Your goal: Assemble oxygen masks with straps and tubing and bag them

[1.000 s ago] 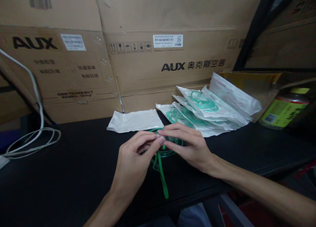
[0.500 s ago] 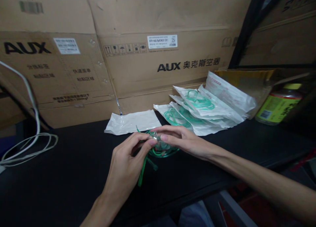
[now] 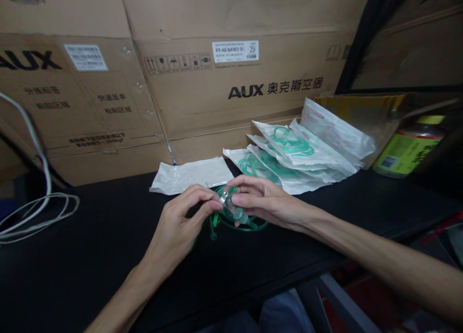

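Note:
A clear, green-tinted oxygen mask point(image 3: 239, 214) with a shiny metal nose strip point(image 3: 223, 198) is held between my hands, just above the black tabletop. My left hand point(image 3: 188, 212) pinches its left side near the strip, thumb and forefinger closed. From the right, my right hand point(image 3: 265, 200) grips the mask with thumb and bent fingers, covering part of it. Green tubing point(image 3: 249, 228) curves below and behind the mask. A green strap end point(image 3: 213, 234) hangs under my left fingers.
Behind my hands lies a flat white pouch point(image 3: 191, 173). Several white packs point(image 3: 296, 152) with coiled green tubing are piled right of it. A yellow-labelled bottle point(image 3: 408, 147) stands far right, by an open carton point(image 3: 383, 116). Large cardboard point(image 3: 188, 101) backs the black table point(image 3: 90, 256); a white cable point(image 3: 45, 173) lies left.
The mask has turned, showing more of its body and the metal strip. The long green strap below my left hand no longer hangs out as far. My right fingers have closed further around the mask.

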Demonstrator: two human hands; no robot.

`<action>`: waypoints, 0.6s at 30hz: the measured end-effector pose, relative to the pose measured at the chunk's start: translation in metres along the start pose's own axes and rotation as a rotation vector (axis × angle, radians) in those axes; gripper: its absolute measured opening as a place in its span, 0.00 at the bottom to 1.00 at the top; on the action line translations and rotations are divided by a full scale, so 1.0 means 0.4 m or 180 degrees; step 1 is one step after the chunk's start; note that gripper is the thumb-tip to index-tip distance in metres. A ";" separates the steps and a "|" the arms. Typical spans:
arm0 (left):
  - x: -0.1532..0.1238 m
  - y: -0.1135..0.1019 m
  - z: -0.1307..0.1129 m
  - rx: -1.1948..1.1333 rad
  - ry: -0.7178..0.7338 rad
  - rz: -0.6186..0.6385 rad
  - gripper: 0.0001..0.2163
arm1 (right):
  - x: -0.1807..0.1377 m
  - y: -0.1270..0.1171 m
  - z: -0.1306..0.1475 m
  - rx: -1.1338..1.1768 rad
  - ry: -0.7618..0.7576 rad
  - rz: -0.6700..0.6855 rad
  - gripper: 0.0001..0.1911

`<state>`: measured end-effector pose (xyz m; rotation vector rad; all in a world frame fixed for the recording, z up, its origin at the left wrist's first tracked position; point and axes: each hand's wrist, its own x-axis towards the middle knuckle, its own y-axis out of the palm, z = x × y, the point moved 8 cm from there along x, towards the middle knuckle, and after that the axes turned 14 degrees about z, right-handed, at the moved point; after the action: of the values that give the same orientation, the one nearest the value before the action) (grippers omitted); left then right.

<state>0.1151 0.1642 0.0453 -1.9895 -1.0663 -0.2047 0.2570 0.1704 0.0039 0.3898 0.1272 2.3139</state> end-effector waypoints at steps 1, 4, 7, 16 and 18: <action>0.000 0.001 0.000 -0.0022 0.0024 -0.0012 0.06 | -0.001 0.002 -0.001 0.0020 0.0024 0.0022 0.16; -0.001 0.006 0.000 -0.0149 0.0109 0.0022 0.06 | -0.003 0.004 0.010 -0.0218 -0.0030 0.0028 0.13; 0.000 0.009 0.004 -0.0319 0.0056 0.0063 0.06 | -0.006 0.006 0.026 -0.0543 -0.0149 0.0017 0.10; 0.009 0.025 0.030 -0.0827 -0.0535 0.0193 0.07 | -0.014 -0.004 0.037 -0.0675 -0.0226 -0.0117 0.08; 0.007 0.026 0.032 -0.0821 -0.0605 0.0154 0.08 | -0.014 -0.004 0.043 -0.0808 -0.0233 -0.0190 0.07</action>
<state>0.1218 0.1726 0.0324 -2.3006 -1.1568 -0.1342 0.2672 0.1668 0.0187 0.3357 -0.1871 2.2190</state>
